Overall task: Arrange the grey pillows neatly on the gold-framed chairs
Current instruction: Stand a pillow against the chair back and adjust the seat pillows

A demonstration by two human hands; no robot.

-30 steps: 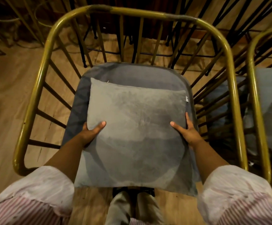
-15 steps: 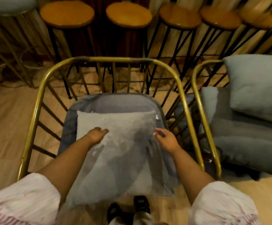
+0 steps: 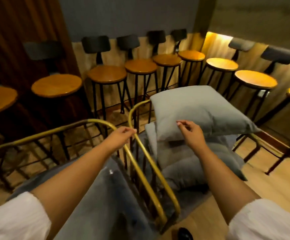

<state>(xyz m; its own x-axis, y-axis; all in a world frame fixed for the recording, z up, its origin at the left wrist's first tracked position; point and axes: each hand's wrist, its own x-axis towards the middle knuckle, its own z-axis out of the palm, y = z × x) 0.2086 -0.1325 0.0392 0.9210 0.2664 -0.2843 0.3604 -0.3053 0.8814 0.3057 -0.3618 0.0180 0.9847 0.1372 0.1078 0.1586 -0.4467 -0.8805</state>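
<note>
On the left, a flat grey velvet pillow (image 3: 104, 193) lies on the seat of the near gold-framed metal chair (image 3: 95, 121). The left hand (image 3: 121, 135) hovers empty over that chair's rail, fingers loosely curled. The right hand (image 3: 191, 132), open and empty, reaches toward the tilted light-grey square pillow (image 3: 203, 110) topping the pile on the second gold-framed chair (image 3: 132, 111). Best to grip it by both side edges, lift clear, then lay it flat and square.

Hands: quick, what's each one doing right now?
Left hand: open, empty, above the gold chair frame.
Right hand: open, empty, reaching over the top grey pillow.
</note>
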